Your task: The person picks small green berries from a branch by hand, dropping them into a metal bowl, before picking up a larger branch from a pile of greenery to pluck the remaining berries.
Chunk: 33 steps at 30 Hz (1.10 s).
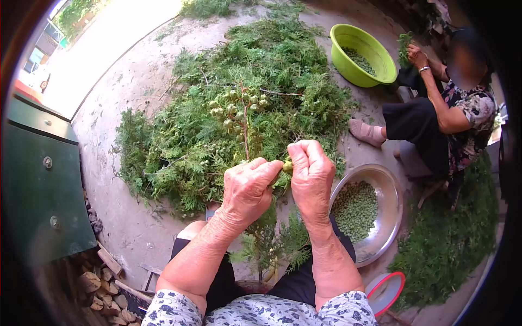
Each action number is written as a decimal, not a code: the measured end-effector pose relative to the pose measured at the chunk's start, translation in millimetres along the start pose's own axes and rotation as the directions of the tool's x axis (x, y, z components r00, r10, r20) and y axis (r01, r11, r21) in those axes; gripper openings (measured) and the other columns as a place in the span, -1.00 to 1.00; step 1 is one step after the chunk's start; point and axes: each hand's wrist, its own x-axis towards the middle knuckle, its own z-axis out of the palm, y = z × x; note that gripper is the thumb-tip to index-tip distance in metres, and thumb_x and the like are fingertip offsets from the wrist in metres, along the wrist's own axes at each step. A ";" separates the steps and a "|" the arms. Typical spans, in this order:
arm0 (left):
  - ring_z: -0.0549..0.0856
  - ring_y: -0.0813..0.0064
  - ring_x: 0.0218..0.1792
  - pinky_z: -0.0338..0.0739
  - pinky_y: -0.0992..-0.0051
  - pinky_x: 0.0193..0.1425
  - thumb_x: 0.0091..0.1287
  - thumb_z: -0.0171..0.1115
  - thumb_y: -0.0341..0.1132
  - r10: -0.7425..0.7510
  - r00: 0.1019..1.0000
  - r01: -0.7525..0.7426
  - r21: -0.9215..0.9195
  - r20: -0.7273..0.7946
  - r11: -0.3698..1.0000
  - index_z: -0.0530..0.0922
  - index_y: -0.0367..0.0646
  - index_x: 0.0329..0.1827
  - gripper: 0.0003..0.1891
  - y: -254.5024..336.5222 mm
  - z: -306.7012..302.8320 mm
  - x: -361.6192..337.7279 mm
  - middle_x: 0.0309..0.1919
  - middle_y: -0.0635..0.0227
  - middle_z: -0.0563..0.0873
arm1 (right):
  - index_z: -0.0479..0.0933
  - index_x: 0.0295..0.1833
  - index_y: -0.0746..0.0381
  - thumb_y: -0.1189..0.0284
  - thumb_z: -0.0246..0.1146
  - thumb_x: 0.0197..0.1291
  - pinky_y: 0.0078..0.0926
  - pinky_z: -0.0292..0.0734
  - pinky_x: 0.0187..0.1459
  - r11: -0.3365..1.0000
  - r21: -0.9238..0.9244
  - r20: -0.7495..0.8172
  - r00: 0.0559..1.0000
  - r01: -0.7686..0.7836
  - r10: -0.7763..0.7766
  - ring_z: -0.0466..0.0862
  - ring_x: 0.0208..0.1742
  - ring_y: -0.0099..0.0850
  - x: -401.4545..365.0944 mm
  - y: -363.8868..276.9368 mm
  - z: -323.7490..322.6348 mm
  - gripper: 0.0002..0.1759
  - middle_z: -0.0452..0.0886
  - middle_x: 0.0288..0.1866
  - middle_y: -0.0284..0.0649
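Observation:
My left hand (247, 187) is closed round the stem of a conifer branch (246, 127), held upright before me with clusters of round green cones (232, 111) on it. Close by on the right, my right hand (311, 176) pinches at a green cone (287, 165) that sits between the fingertips of both hands. Part of the branch is hidden behind my hands. A leafy green sprig (277, 242) lies across my lap. Beside my right forearm stands a metal basin (396, 217) with many picked green cones (356, 209) in it.
A large heap of cut conifer branches (179, 138) covers the floor ahead. At the right, a seated person (451, 117) holds a green sprig near a lime-green basin (361, 79). More greenery (446, 255), a red-rimmed container (387, 293), firewood (103, 293) and a green metal box (46, 190) surround me.

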 end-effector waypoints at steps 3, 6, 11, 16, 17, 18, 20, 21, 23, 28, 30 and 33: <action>0.66 0.29 -0.45 0.52 0.48 -0.38 -0.13 0.26 -0.67 -0.105 0.994 0.106 -0.062 0.007 0.992 0.60 -0.25 -0.23 -0.67 4.7 -5.8 -6.3 -0.50 0.21 0.63 | 0.47 -0.33 0.25 0.40 0.17 0.27 -0.71 0.21 -0.70 0.703 0.555 0.123 0.880 -0.445 0.459 0.39 -0.66 -0.65 24.5 21.0 -18.1 -0.84 0.55 -0.51 -0.31; 0.68 0.27 -0.38 0.54 0.48 -0.31 -0.09 0.32 -0.61 -0.145 0.989 0.142 -0.086 -0.027 0.986 0.60 -0.24 -0.23 -0.70 -0.9 -6.1 0.1 -0.40 0.17 0.67 | 0.46 -0.28 0.27 0.40 0.17 0.28 -0.81 0.17 -0.71 0.467 0.732 0.301 0.850 -0.496 0.432 0.38 -0.63 -0.73 23.3 8.7 -22.1 -0.85 0.56 -0.43 -0.31; 0.68 0.27 -0.39 0.53 0.49 -0.31 -0.05 0.34 -0.59 -0.140 0.990 0.139 -0.078 -0.015 0.987 0.59 -0.25 -0.23 -0.73 -5.5 -1.5 -1.2 -0.40 0.18 0.67 | 0.50 -0.09 0.30 0.44 0.20 0.24 -0.84 0.22 -0.64 0.517 0.648 0.491 0.826 -0.559 0.278 0.41 -0.59 -0.75 22.9 4.1 -32.4 -0.81 0.56 -0.35 -0.33; 0.66 0.25 -0.43 0.52 0.47 -0.33 -0.03 0.34 -0.55 -0.142 0.990 0.142 -0.066 0.017 0.988 0.58 -0.25 -0.25 -0.76 0.5 -1.3 1.5 -0.44 0.17 0.65 | 0.58 -0.12 0.29 0.47 0.26 0.15 -0.58 0.44 -0.37 0.913 0.316 0.517 0.853 -0.259 0.063 0.53 -0.43 -0.54 17.8 0.2 -26.1 -0.81 0.57 -0.40 -0.32; 0.66 0.25 -0.43 0.52 0.47 -0.33 -0.03 0.34 -0.55 -0.142 0.990 0.143 -0.066 0.017 0.988 0.58 -0.25 -0.25 -0.76 0.4 -1.2 1.4 -0.44 0.17 0.65 | 0.58 -0.16 0.29 0.48 0.26 0.14 -0.54 0.45 -0.32 0.938 0.284 0.486 0.873 -0.199 0.038 0.55 -0.39 -0.48 15.5 2.5 -22.9 -0.83 0.58 -0.40 -0.28; 0.65 0.21 -0.41 0.51 0.40 -0.36 -0.01 0.33 -0.51 -0.140 0.990 0.140 -0.049 0.020 0.989 0.56 -0.20 -0.27 -0.78 0.2 -0.7 1.3 -0.45 0.19 0.64 | 0.58 -0.20 0.30 0.49 0.26 0.13 -0.49 0.46 -0.27 0.959 0.249 0.454 0.891 -0.138 0.011 0.57 -0.34 -0.41 13.7 3.2 -20.8 -0.86 0.58 -0.39 -0.24; 0.65 0.17 -0.40 0.51 0.34 -0.39 0.01 0.33 -0.47 -0.136 0.990 0.137 -0.032 0.024 0.990 0.54 -0.14 -0.29 -0.80 -0.1 -0.7 1.8 -0.47 0.21 0.63 | 0.57 -0.23 0.30 0.49 0.26 0.12 -0.49 0.46 -0.29 0.968 0.239 0.422 0.906 -0.077 -0.032 0.57 -0.36 -0.40 11.8 -1.9 -19.3 -0.88 0.58 -0.38 -0.23; 0.64 0.16 -0.40 0.50 0.34 -0.39 0.02 0.33 -0.47 -0.162 0.986 0.163 -0.072 0.026 0.984 0.54 -0.15 -0.30 -0.81 -0.9 -2.0 2.1 -0.47 0.21 0.63 | 0.56 -0.27 0.30 0.49 0.26 0.11 -0.50 0.46 -0.31 0.974 0.226 0.389 0.918 -0.017 -0.075 0.57 -0.37 -0.38 11.4 -3.3 -19.2 -0.90 0.59 -0.37 -0.21; 0.64 0.15 -0.41 0.49 0.34 -0.40 0.03 0.33 -0.46 -0.188 0.982 0.190 -0.112 0.031 0.975 0.54 -0.16 -0.30 -0.82 -0.4 -1.6 2.0 -0.48 0.21 0.63 | 0.55 -0.28 0.31 0.49 0.26 0.13 -0.48 0.45 -0.30 0.975 0.220 0.384 0.919 0.004 -0.090 0.56 -0.37 -0.40 12.4 -1.7 -20.2 -0.90 0.58 -0.39 -0.21; 0.65 0.24 -0.46 0.49 0.43 -0.41 0.08 0.35 -0.43 -0.289 0.954 0.300 -0.191 0.086 0.935 0.54 -0.19 -0.31 -0.84 -1.0 2.8 5.4 -0.46 0.19 0.63 | 0.55 -0.28 0.28 0.41 0.19 0.24 -0.68 0.33 -0.60 0.720 0.444 0.393 0.838 -0.533 0.378 0.42 -0.59 -0.66 0.4 -4.2 -10.7 -0.85 0.49 -0.55 -0.37; 0.61 0.46 -0.52 0.46 0.53 -0.45 0.13 0.29 -0.46 -0.305 0.948 0.317 -0.240 0.088 0.918 0.56 -0.20 -0.25 -0.86 -0.1 0.9 1.1 -0.52 0.30 0.63 | 0.52 -0.24 0.27 0.36 0.17 0.27 -0.79 0.22 -0.68 0.400 0.743 0.372 0.827 -0.538 0.422 0.34 -0.65 -0.70 8.8 19.4 -11.5 -0.83 0.43 -0.52 -0.41; 0.54 0.72 -0.57 0.41 0.67 -0.52 0.18 0.23 -0.50 -0.414 0.901 0.430 -0.378 0.127 0.820 0.51 -0.16 -0.02 -0.71 5.5 -1.2 2.3 -0.55 0.43 0.62 | 0.48 -0.16 0.30 0.37 0.12 0.30 -0.75 0.29 -0.65 0.207 0.857 0.375 0.845 -0.473 0.381 0.41 -0.61 -0.63 20.5 24.7 -25.1 -0.80 0.51 -0.38 -0.29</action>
